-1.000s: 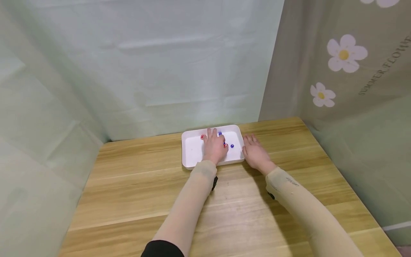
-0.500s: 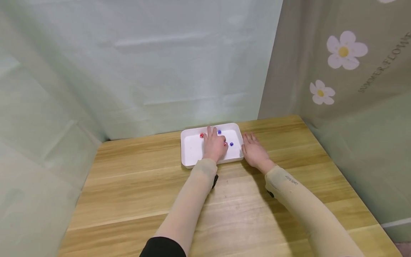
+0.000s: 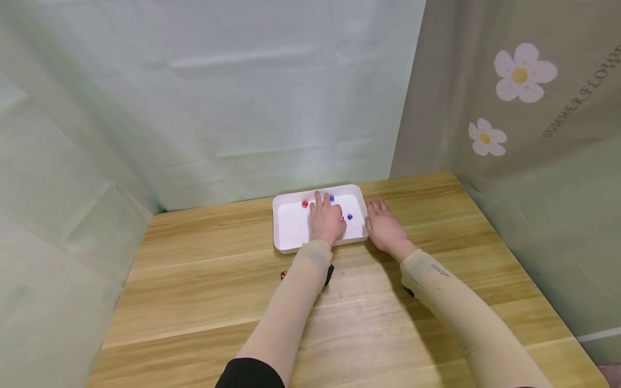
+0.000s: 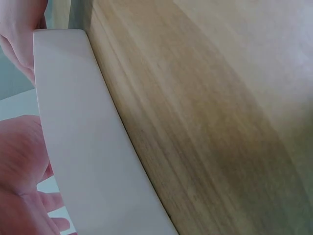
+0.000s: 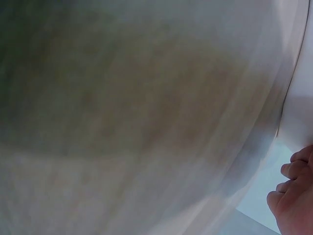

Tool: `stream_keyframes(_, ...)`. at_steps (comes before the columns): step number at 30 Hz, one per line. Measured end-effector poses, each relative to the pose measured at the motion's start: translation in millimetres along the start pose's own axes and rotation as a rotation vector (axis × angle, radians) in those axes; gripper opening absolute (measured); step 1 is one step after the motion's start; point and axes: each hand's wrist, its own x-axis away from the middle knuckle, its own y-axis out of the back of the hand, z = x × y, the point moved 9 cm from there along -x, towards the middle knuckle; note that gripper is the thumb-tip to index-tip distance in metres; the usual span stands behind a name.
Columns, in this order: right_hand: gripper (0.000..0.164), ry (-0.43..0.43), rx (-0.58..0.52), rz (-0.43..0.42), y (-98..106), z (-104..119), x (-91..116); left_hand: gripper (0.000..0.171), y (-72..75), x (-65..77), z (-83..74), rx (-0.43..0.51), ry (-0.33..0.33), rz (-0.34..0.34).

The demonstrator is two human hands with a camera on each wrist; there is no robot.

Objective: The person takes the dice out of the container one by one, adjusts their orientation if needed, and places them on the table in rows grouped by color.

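Observation:
A shallow white tray (image 3: 291,226) lies near the table's far edge. My left hand (image 3: 326,222) reaches into it with two fingers stretched forward. Its index finger and thumb bend round a red die (image 3: 342,218), mostly hidden by them. In the tray, another red die (image 3: 304,203) lies to the left, one blue die (image 3: 332,198) at the far wall and another blue die (image 3: 350,216) right of my thumb. My right hand (image 3: 385,226) rests straight-fingered along the tray's right outer wall. In the left wrist view, the tray's near wall (image 4: 88,137) partly covers the left hand.
A red die (image 3: 283,275) sits on the wooden table (image 3: 204,291) in front of the tray, close beside my left forearm. A pale curtain (image 3: 271,108) hangs behind the table, and a flowered curtain (image 3: 446,97) stands to the right.
My left hand and forearm have shifted slightly right, with the red die at its fingers moving along. The red die on the table now shows beside the forearm. My right hand stays put.

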Motion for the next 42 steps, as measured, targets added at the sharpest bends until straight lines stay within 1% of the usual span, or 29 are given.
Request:
stream_keyframes(9,0.059,0.002,-0.005,-0.009,1,0,0,0.015,-0.1,4.4,-3.9,-0.032,0.001,0.012)
stream_keyframes(16,0.059,0.013,-0.003,-0.013,0,2,0,0.013,0.2,4.1,-3.9,-0.026,-0.006,-0.003)
stream_keyframes(21,0.058,0.024,0.000,-0.025,1,3,-1,0.015,1.3,2.1,-6.7,-0.019,-0.033,-0.018)
stream_keyframes(28,0.057,0.024,-0.015,-0.032,1,3,-1,0.015,7.1,3.4,-8.2,0.007,-0.064,-0.040)
stream_keyframes(32,0.058,0.020,-0.013,-0.032,1,2,-2,0.016,13.8,5.6,-6.1,0.033,-0.081,-0.068)
stream_keyframes(36,0.058,0.023,-0.004,-0.032,-2,2,-5,0.017,23.8,11.3,-1.9,0.059,-0.106,-0.110)
stream_keyframes(42,0.059,0.018,-0.018,-0.021,-4,2,-7,0.016,44.9,27.9,3.5,0.123,-0.146,-0.148)
